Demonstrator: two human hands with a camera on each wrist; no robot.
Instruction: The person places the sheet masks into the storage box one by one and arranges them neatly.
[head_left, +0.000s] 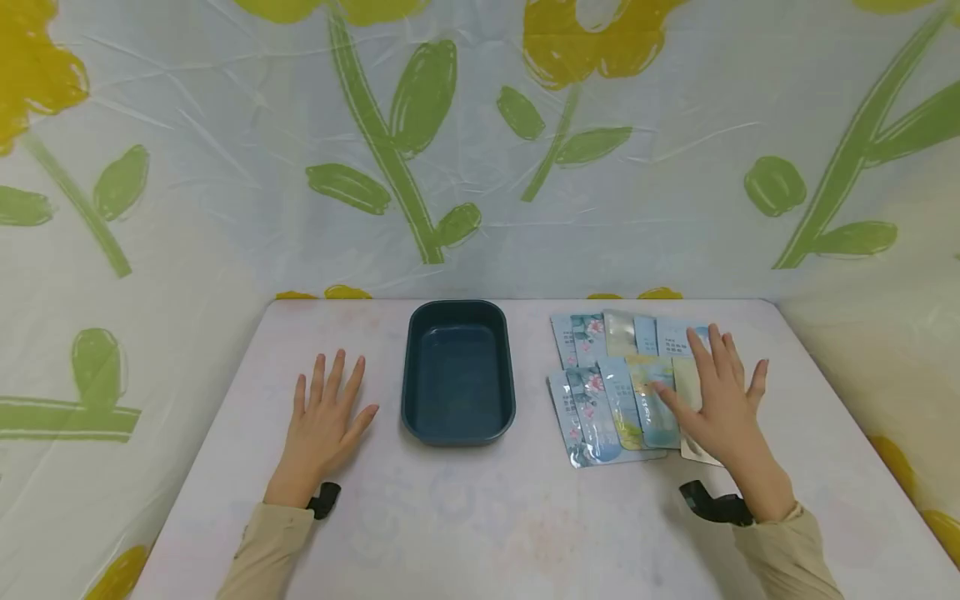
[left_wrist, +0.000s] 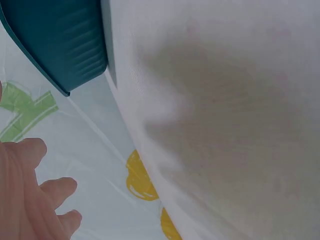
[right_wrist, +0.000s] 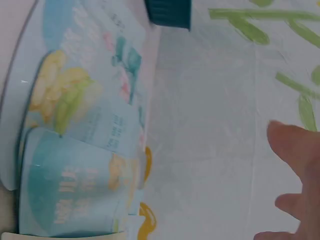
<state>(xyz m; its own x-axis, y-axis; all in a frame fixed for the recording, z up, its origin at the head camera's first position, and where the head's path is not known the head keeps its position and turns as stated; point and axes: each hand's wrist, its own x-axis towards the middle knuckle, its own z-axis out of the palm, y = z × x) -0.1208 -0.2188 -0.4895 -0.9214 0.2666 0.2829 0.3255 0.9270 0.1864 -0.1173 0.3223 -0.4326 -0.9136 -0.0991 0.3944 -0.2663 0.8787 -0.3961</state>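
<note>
On the right of the table lie several flat, glossy sachets [head_left: 595, 417] in two overlapping rows, mostly pale blue with flower and fruit prints. My right hand [head_left: 723, 404] hovers over the right end of these rows, fingers spread, holding nothing; it hides part of the packets. In the right wrist view the printed sachets [right_wrist: 70, 185] fill the left side, apart from the fingertips. A dark teal rectangular tub [head_left: 459, 383] stands at the back middle, with nothing in it. Left of the tub, my left hand [head_left: 322, 425] is spread palm down over the table, touching no object.
A white table [head_left: 480, 533] reaches back to a hanging sheet [head_left: 247, 167] printed with yellow flowers and green stems, which also encloses both sides. Each wrist wears a black camera mount [head_left: 712, 504].
</note>
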